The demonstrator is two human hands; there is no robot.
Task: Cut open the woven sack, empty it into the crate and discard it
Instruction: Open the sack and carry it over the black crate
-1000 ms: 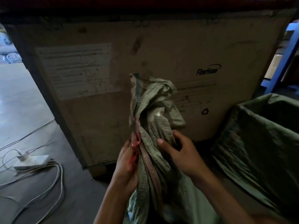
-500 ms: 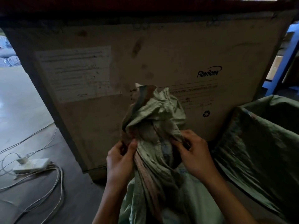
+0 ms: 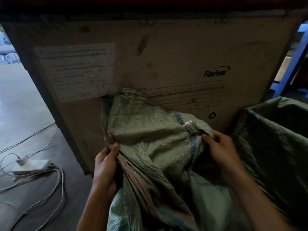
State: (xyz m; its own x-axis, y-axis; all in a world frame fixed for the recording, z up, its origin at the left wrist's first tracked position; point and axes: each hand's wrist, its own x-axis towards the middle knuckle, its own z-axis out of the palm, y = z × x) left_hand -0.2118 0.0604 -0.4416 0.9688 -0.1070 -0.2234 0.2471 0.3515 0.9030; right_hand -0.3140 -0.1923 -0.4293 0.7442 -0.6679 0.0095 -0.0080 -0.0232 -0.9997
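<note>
The left hand [image 3: 106, 165] pinches the woven sack [image 3: 155, 147] at its red-striped edge; the right hand [image 3: 221, 150] grips the blue-striped edge, spreading the fabric. Right of it stands a green-lined container [image 3: 275, 134], possibly the crate. Beyond stands a large cardboard box [image 3: 166, 55].

Power strip [image 3: 31, 166]: white, flat on the floor, well to the left of my grip and a little lower.
Plug adapter [image 3: 21, 160]: white, seated in the strip's far end.
Cables [image 3: 56, 185]: pale, looping from the strip along the floor down to the lower left of my grip.
Floor [image 3: 21, 104]: smooth grey concrete, brighter far off to my upper left.
Blue frame [image 3: 281, 80]: a slanting upright, well above and right of my grip.
</note>
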